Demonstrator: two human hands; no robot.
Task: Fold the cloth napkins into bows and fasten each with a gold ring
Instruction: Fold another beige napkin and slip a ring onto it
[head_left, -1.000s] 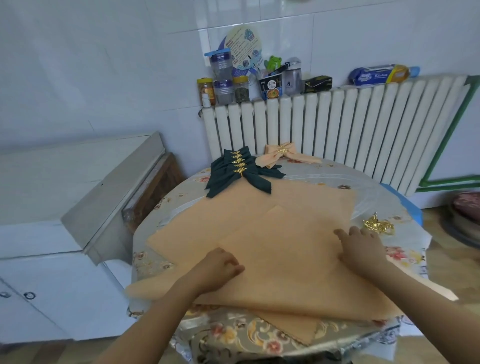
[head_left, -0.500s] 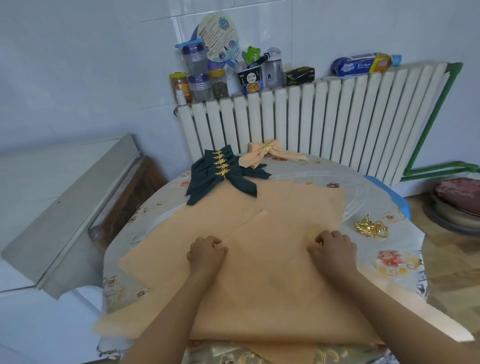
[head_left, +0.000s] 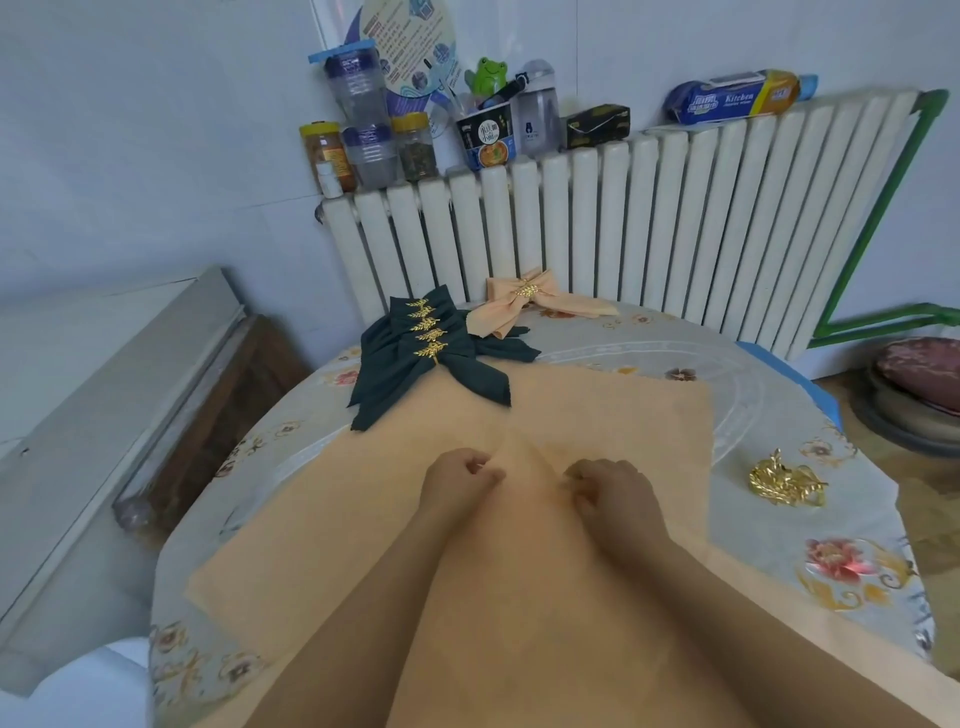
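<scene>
Flat peach cloth napkins lie stacked across the round table. My left hand and my right hand rest close together on the top napkin, each pinching its cloth, and a raised pleat stands between them. A pile of loose gold rings lies to the right of the napkins. At the far side sit several dark green bows with gold rings and one peach bow fastened with a gold ring.
The table wears a floral cover and stands against a white radiator whose top carries jars, bottles and boxes. A grey cabinet stands to the left. A dark cushion on a stool is at the right.
Both hands have slid inward and forward along the top napkin, from its outer edges to its middle, gathering cloth into a pleat. The view has tilted down and closer.
</scene>
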